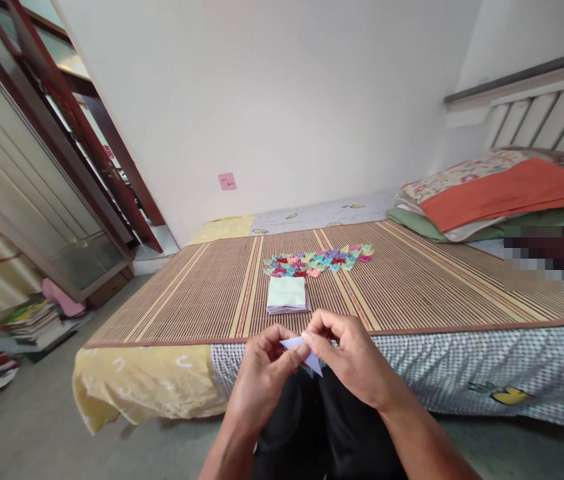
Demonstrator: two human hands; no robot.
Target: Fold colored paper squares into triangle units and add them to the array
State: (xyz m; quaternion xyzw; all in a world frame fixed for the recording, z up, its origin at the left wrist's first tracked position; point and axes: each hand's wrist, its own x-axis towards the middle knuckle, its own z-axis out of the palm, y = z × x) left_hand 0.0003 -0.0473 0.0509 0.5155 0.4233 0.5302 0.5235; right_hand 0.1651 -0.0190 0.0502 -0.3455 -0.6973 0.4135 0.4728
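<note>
Between my two hands is a small folded piece of lavender paper [314, 364], held just in front of the bed's near edge. My left hand [268, 363] pinches its left side between thumb and fingers. On the upper right, the thumb and fingertips of my right hand [342, 347] grip the same paper. A stack of square paper sheets [287, 293], pale green on top, lies on the mat just beyond my hands. Behind the stack, several small folded paper pieces [319, 261] in many colours sit in rows.
A striped bamboo mat [187, 293] covers the bed, over a yellow and checked sheet [147, 380]. Folded bedding [502, 193] is piled at the far right. A glass-panelled door [37, 153] and stacked books [32, 320] are at the left. A white wall stands behind.
</note>
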